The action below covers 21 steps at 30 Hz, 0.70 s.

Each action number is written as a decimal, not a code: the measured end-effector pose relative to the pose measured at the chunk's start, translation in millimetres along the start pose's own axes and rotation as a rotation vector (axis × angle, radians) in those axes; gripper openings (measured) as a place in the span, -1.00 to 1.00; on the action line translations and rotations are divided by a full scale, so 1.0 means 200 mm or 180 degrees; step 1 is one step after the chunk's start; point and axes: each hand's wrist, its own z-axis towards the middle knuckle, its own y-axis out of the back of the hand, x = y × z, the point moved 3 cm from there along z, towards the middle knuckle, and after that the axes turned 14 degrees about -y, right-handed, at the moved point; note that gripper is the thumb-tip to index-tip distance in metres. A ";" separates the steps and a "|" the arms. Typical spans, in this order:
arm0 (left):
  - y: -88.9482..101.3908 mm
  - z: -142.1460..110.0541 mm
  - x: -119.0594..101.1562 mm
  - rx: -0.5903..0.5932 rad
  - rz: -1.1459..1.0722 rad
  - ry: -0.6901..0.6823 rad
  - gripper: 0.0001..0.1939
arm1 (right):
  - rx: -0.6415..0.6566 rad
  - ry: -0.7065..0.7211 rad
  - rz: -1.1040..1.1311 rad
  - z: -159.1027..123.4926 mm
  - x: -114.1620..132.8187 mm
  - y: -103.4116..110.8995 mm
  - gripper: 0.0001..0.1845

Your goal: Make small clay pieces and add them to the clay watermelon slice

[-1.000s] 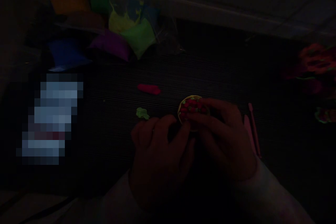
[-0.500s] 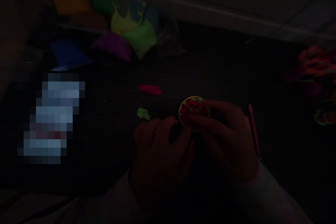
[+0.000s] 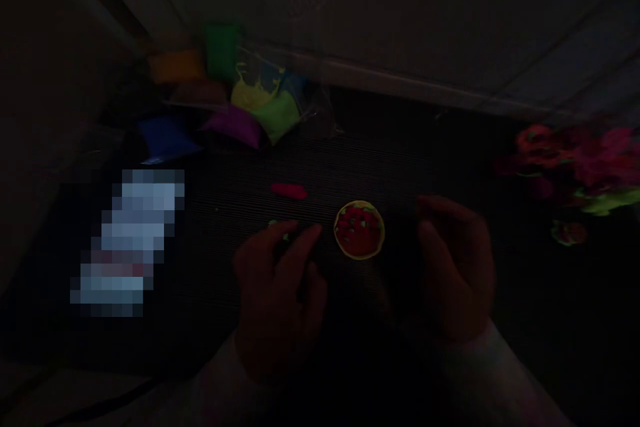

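The view is very dark. A small round clay disc [image 3: 359,240], like a mini pizza or tart, lies on the dark ribbed surface between my hands. It has a yellow rim, a red-brown base, and red and green bits mostly on its far part. My left hand [image 3: 280,287] hovers left of it, fingers apart, partly covering a light green clay lump [image 3: 273,223]. To the disc's right, my right hand [image 3: 457,267] is apart from it, fingers bent with a gap between the tips; I see nothing in them. A red clay roll [image 3: 289,191] lies beyond my left hand.
Bagged clay packets, including a blue packet [image 3: 167,138], a purple packet [image 3: 235,125] and a light green packet [image 3: 277,116], lie at the back left. A blurred-out lit screen [image 3: 133,240] is at left. Colourful clay pieces [image 3: 575,153] sit at right, before a wall [image 3: 425,27].
Both hands have let go of the clay disc and drawn apart, left hand to the left, right hand to the right. The camera view has shifted. The pink stick near my right hand no longer shows.
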 end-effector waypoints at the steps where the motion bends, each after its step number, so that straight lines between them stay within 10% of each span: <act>1: 0.01 -0.01 0.03 -0.0042 -0.0010 0.0114 -0.58 | -0.0058 -0.0199 0.0221 0.01 -0.02 0.00 -0.74; 15: -0.01 0.00 0.27 0.0373 -0.0899 0.0689 -0.73 | -0.0027 -0.0944 0.1525 0.10 -0.17 -0.04 -0.78; 21: 0.00 0.02 0.29 0.0496 -0.0979 0.0804 -0.76 | 0.0420 -0.0956 0.1008 -0.01 -0.15 -0.01 -0.79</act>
